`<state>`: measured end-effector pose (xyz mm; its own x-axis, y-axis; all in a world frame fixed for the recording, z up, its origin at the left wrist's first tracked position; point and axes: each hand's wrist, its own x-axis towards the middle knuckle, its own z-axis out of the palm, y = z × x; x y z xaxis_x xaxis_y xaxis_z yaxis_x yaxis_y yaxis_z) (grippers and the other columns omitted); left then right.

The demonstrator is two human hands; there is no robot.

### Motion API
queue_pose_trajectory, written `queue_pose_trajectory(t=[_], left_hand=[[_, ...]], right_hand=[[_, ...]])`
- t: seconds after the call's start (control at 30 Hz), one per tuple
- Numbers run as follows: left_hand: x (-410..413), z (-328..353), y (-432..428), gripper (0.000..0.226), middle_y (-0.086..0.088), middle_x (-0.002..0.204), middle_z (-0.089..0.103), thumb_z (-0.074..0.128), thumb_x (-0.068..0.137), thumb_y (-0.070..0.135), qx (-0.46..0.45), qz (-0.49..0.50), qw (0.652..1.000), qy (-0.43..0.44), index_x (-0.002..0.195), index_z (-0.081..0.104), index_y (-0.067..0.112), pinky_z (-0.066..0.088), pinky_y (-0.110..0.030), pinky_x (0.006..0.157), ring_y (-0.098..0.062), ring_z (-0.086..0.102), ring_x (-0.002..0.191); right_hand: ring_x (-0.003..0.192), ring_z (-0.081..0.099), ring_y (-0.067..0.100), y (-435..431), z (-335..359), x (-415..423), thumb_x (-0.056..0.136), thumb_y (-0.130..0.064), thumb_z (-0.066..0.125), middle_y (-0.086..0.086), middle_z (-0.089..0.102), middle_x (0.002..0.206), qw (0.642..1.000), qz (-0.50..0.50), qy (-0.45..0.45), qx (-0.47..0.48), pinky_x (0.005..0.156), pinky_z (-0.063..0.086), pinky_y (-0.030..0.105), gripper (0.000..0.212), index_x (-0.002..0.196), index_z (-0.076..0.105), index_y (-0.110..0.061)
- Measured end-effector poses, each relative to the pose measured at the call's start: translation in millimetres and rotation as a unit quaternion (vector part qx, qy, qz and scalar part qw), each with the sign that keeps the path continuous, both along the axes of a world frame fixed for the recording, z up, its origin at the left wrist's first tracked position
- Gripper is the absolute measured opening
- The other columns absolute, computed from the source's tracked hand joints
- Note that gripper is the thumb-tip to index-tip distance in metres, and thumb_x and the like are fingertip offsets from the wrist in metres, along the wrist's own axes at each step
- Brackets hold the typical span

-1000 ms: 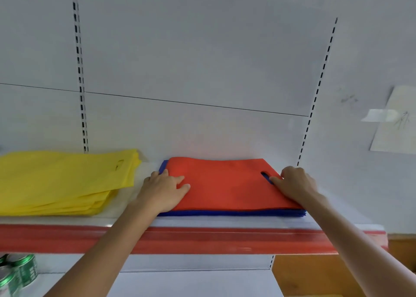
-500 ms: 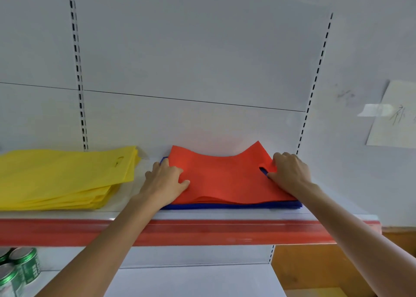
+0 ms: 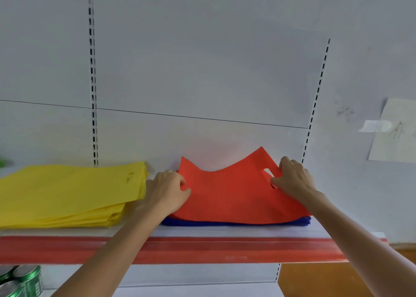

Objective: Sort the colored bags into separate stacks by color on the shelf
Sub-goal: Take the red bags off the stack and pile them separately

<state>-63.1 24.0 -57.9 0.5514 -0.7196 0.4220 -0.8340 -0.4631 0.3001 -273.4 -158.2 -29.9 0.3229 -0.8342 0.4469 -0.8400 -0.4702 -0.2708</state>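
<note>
A red bag (image 3: pixel 229 193) lies on top of a stack of blue bags (image 3: pixel 236 223) on the white shelf (image 3: pixel 202 231). Its far edge and both back corners are lifted off the stack. My left hand (image 3: pixel 167 192) pinches the red bag's left edge. At the right end, my right hand (image 3: pixel 290 179) grips the bag beside its handle slot. A stack of yellow bags (image 3: pixel 65 193) sits to the left on the same shelf, apart from the red and blue pile.
The shelf has a red front strip (image 3: pixel 202 249) and a white slotted back panel (image 3: pixel 202 71). Green cans (image 3: pixel 20 281) stand on the lower shelf at bottom left. A taped paper (image 3: pixel 394 132) hangs on the wall at right.
The red bag lay flat under both hands a second ago. Both hands have since gripped its ends and raised its back edge higher off the blue stack.
</note>
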Motion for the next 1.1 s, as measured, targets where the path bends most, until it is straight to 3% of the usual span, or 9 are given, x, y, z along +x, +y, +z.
queue_pose_trajectory(t=[0.07, 0.2, 0.3, 0.4, 0.57, 0.73, 0.9, 1.1], left_hand=[[2, 7, 6, 0.037, 0.003, 0.128, 0.056, 0.053, 0.089, 0.038, -0.016, -0.016, 1.000, -0.017, 0.121, 0.061, 0.023, 0.037, -0.033, 0.098, -0.019, 0.048, 0.121], [21, 28, 24, 0.040, 0.001, 0.130, 0.056, 0.051, 0.089, 0.038, -0.037, -0.025, 0.999, -0.032, 0.125, 0.058, 0.022, 0.037, -0.032, 0.097, -0.023, 0.047, 0.122], [46, 43, 47, 0.040, 0.001, 0.131, 0.055, 0.051, 0.089, 0.038, -0.056, -0.030, 0.997, -0.033, 0.125, 0.058, 0.023, 0.036, -0.034, 0.099, -0.024, 0.048, 0.121], [82, 48, 78, 0.040, 0.002, 0.131, 0.055, 0.052, 0.089, 0.038, -0.078, -0.037, 0.996, -0.022, 0.125, 0.058, 0.022, 0.037, -0.036, 0.101, -0.023, 0.049, 0.121], [158, 45, 147, 0.044, -0.001, 0.134, 0.054, 0.052, 0.091, 0.038, -0.081, -0.039, 0.996, -0.017, 0.129, 0.055, 0.016, 0.036, -0.038, 0.104, -0.022, 0.047, 0.124], [251, 45, 229, 0.044, -0.002, 0.132, 0.056, 0.052, 0.091, 0.039, -0.056, -0.049, 0.997, -0.030, 0.128, 0.056, 0.015, 0.037, -0.039, 0.104, -0.023, 0.049, 0.123], [320, 56, 296, 0.043, -0.002, 0.133, 0.055, 0.051, 0.091, 0.039, -0.040, -0.037, 0.998, -0.024, 0.127, 0.057, 0.016, 0.037, -0.039, 0.103, -0.024, 0.049, 0.123], [385, 46, 347, 0.041, -0.001, 0.132, 0.056, 0.052, 0.091, 0.037, -0.071, -0.013, 0.997, 0.008, 0.125, 0.059, 0.017, 0.036, -0.039, 0.105, -0.024, 0.050, 0.122]], right_hand=[[0.075, 0.049, 0.026, 2, 8, 1, 0.080, -0.021, 0.062, 0.006, 0.050, 0.086, 0.998, 0.010, -0.038, 0.041, 0.054, 0.034, 0.030, 0.027, 0.094, 0.044, -0.008], [0.082, 0.054, 0.028, 14, 22, 15, 0.079, -0.020, 0.067, 0.012, 0.057, 0.094, 0.994, 0.057, -0.074, 0.059, 0.067, 0.045, 0.035, 0.044, 0.115, 0.045, -0.008], [0.087, 0.054, 0.026, 31, 30, 36, 0.077, -0.016, 0.069, 0.010, 0.058, 0.097, 0.994, 0.081, -0.058, 0.044, 0.070, 0.044, 0.032, 0.053, 0.125, 0.046, -0.012], [0.092, 0.054, 0.027, 58, 38, 66, 0.075, -0.015, 0.068, 0.010, 0.060, 0.102, 0.995, 0.086, -0.054, 0.016, 0.077, 0.045, 0.033, 0.050, 0.123, 0.054, -0.014], [0.113, 0.054, 0.031, 131, 46, 133, 0.083, -0.030, 0.061, 0.008, 0.060, 0.124, 0.998, 0.041, -0.034, -0.031, 0.086, 0.043, 0.035, 0.046, 0.127, 0.056, -0.021], [0.106, 0.056, 0.033, 216, 32, 220, 0.086, -0.036, 0.057, 0.011, 0.062, 0.116, 0.998, 0.022, -0.022, -0.046, 0.079, 0.040, 0.034, 0.035, 0.113, 0.063, -0.015], [0.101, 0.058, 0.033, 275, 38, 291, 0.089, -0.044, 0.053, 0.012, 0.063, 0.113, 0.999, 0.018, 0.002, -0.042, 0.073, 0.037, 0.032, 0.041, 0.112, 0.063, -0.012], [0.094, 0.059, 0.031, 312, 38, 360, 0.086, -0.039, 0.056, 0.010, 0.064, 0.105, 0.997, 0.039, 0.012, -0.058, 0.068, 0.037, 0.030, 0.034, 0.105, 0.064, -0.012]])
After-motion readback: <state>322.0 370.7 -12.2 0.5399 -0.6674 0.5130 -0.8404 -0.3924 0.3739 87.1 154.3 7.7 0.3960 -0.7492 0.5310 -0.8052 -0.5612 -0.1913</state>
